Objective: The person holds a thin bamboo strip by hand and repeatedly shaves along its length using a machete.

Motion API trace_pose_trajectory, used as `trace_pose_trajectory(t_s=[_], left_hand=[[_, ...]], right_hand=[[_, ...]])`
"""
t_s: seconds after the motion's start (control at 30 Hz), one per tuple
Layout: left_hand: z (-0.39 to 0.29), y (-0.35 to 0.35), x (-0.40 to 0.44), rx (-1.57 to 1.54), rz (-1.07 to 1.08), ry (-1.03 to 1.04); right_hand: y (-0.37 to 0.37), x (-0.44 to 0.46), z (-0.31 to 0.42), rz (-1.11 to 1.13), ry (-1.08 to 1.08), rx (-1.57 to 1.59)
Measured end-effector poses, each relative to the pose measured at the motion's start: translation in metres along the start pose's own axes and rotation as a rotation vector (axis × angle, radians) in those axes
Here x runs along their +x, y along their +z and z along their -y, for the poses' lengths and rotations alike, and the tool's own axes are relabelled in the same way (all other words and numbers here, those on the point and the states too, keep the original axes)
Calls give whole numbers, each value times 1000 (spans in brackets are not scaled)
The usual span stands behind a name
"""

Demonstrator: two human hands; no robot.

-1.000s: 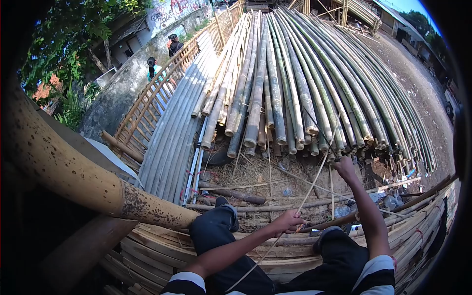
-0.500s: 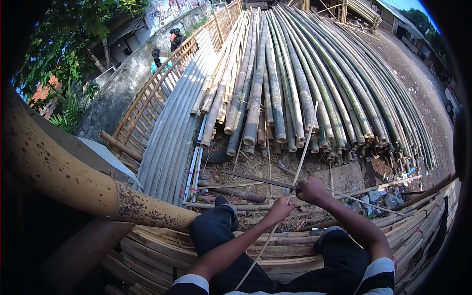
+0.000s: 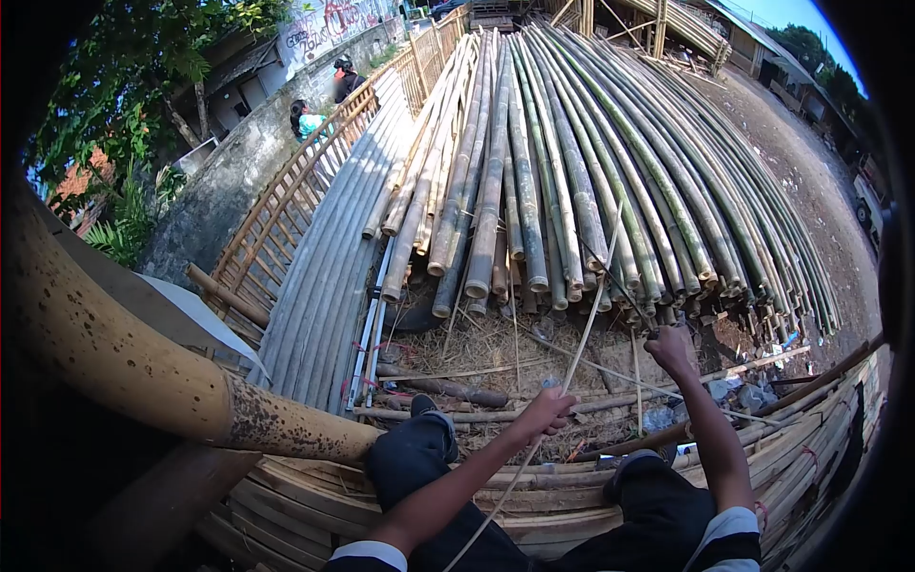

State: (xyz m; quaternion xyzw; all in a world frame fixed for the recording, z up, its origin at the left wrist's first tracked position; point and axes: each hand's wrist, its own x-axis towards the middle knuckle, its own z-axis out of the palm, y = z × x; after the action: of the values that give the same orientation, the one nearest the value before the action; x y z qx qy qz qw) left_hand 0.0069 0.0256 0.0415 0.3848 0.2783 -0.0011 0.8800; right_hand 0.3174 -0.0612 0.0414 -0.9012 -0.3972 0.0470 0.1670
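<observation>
My left hand (image 3: 546, 415) is closed around a long, thin bamboo strip (image 3: 582, 348), which slants from my lap up and away in front of the bamboo pile. In my right hand (image 3: 672, 348), fingers wrapped round its handle, is a long knife (image 3: 624, 291). Its dark, narrow blade points up and to the left, and its tip looks close to or behind the upper strip from here. I cannot tell whether blade and strip touch. Both forearms reach forward over my bent knees.
Many bamboo poles (image 3: 534, 191) lie stacked ahead, cut ends towards me. Corrugated sheets (image 3: 324, 257) and a bamboo fence (image 3: 295, 195) run along the left. A thick bamboo pole (image 3: 143, 353) crosses close by. Split bamboo (image 3: 810, 458) lies at right. Two people stand beyond the fence.
My right hand has moved right and forward with the knife, its blade swinging from pointing left to pointing up-left. My left hand has dropped slightly, still gripping the strip.
</observation>
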Motion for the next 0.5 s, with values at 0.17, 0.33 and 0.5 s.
trace_pose_trajectory(t_s=[0.17, 0.33, 0.5], left_hand=[[8, -5, -1, 142, -106, 69], [16, -22, -1, 290, -215, 117], [38, -21, -9, 819, -359, 551]], right_hand=[[17, -22, 57, 255, -202, 144], [26, -56, 124, 412, -370, 122], [27, -29, 116, 290, -381, -9]])
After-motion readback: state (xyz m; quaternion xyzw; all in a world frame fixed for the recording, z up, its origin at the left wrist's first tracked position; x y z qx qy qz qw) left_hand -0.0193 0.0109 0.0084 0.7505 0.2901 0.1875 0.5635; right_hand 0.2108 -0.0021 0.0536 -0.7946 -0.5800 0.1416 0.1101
